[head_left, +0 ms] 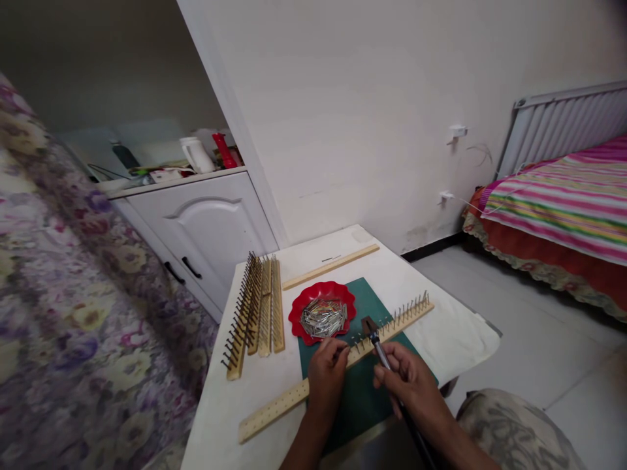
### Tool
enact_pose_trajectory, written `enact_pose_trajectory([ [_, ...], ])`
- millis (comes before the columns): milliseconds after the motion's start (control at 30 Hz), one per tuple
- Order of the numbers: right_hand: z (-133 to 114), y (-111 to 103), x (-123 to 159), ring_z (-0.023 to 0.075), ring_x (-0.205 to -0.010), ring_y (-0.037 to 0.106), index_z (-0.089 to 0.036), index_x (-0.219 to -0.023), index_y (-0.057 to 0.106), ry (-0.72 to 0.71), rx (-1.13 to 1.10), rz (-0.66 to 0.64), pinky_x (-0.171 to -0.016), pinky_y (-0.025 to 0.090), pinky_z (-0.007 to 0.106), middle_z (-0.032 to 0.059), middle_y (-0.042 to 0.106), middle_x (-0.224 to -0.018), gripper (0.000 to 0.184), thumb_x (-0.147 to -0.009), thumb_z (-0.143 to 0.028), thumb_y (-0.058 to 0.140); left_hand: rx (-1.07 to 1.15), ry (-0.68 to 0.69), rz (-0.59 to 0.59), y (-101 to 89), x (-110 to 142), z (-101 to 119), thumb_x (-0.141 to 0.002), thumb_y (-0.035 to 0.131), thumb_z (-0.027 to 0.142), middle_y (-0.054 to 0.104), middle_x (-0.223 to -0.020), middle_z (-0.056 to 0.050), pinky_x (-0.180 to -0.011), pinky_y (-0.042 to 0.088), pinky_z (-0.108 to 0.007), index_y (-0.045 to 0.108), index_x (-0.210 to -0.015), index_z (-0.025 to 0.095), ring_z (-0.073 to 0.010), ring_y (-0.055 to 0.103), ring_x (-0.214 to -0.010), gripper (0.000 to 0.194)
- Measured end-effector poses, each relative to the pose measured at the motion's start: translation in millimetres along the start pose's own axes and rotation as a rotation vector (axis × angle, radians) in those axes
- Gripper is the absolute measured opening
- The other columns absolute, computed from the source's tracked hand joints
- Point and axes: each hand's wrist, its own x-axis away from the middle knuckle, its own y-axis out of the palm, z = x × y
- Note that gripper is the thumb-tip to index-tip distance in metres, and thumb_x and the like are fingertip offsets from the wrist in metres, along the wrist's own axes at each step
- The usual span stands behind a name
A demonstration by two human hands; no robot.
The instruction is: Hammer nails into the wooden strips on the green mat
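Observation:
A long wooden strip (274, 408) with a row of holes lies slantwise across a green mat (362, 398); its far half (406, 312) bristles with upright nails. My left hand (327, 375) rests on the strip, fingers pinched at a nail I can barely make out. My right hand (409, 382) is wrapped round the dark handle of a small hammer (371, 326), whose head sits just above the strip beside my left fingertips. A red scalloped dish (296, 316) full of loose nails stands just behind the strip.
Finished nailed strips (252, 313) lie stacked at the table's left. A plain wooden strip (330, 266) lies at the back. A white cupboard (206, 228) stands behind, floral fabric (73, 313) on the left, a striped bed (563, 202) and radiator (563, 124) on the right.

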Motion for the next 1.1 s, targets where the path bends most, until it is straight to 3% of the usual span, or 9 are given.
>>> enact_pose_trajectory([
  [367,3.1,15.2,-5.4,0.0013,-0.025,0.037,-0.016,-0.086,0.051,0.051,-0.016,-0.177,-0.027,0.024,0.012,-0.0053,0.061,-0.058,0.025,-0.077,-0.039,0.058,-0.066,-0.009,-0.014,3.7,-0.6,-6.0,-0.076,0.046,0.02,0.052,-0.068,0.001,-0.057,0.034,-0.021,0.055,-0.064,0.018,-0.0123,0.049,-0.063,0.015],
  [1100,2.3,18.5,-7.6,0.0005,-0.026,0.035,-0.017,-0.087,0.049,0.02,0.02,-0.18,-0.028,0.025,0.012,-0.0048,0.06,-0.061,0.024,-0.08,-0.04,0.056,-0.069,-0.059,-0.004,4.1,1.0,-5.1,-0.074,0.049,0.02,0.055,-0.067,0.001,-0.057,0.033,-0.021,0.058,-0.064,0.017,-0.0117,0.05,-0.062,0.014],
])
